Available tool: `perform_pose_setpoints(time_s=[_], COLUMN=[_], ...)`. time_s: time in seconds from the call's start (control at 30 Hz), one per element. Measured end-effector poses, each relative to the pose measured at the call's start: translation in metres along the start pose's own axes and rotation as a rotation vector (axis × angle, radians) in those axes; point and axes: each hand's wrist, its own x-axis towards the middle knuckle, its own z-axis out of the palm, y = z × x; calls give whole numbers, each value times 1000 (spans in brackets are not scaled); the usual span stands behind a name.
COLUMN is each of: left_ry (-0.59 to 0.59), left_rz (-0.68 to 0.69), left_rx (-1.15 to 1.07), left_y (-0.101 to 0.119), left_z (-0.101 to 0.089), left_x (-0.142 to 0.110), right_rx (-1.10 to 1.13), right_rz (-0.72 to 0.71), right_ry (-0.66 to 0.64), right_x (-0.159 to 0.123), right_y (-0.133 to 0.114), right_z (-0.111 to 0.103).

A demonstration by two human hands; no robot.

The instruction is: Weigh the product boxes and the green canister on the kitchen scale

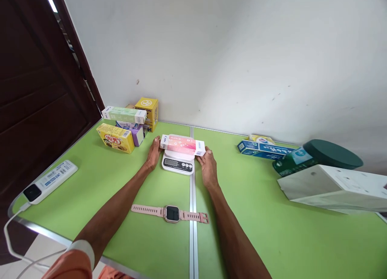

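A long pink and white box (181,145) lies crosswise on a small white kitchen scale (177,166), whose display and buttons face me. My left hand (154,153) is at the box's left end, its fingers bent against that end. At the opposite end, my right hand (208,166) has its thumb and fingers at the corner, some fingers tucked low beside the scale. Part of the scale's platform is hidden under the box. Nearer to me, between my forearms, a pink smartwatch (172,214) lies flat with its strap stretched out.
At the back left stand a yellow snack box (116,138), a green and white box (124,114), a purple box (138,136) and a yellow carton (147,109). Rightward are a blue toothpaste box (263,149), a dark green canister (320,154) and a white box (335,188). A corded white device (51,181) lies left.
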Motion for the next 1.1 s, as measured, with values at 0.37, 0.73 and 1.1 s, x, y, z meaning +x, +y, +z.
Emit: perform_pose_setpoints(time_s=[0.37, 0.73, 1.1], left_ry=[-24, -79, -94], left_rz=[14, 91, 85], left_rx=[-39, 43, 81], left_y=[7, 13, 17], left_z=[3, 8, 9], left_x=[-6, -12, -15], right_rx=[17, 3, 9], right_rz=[-25, -43, -49], right_ry=[-60, -66, -80], right_x=[-5, -9, -10], right_y=[-9, -12, -15], right_z=[3, 4, 5])
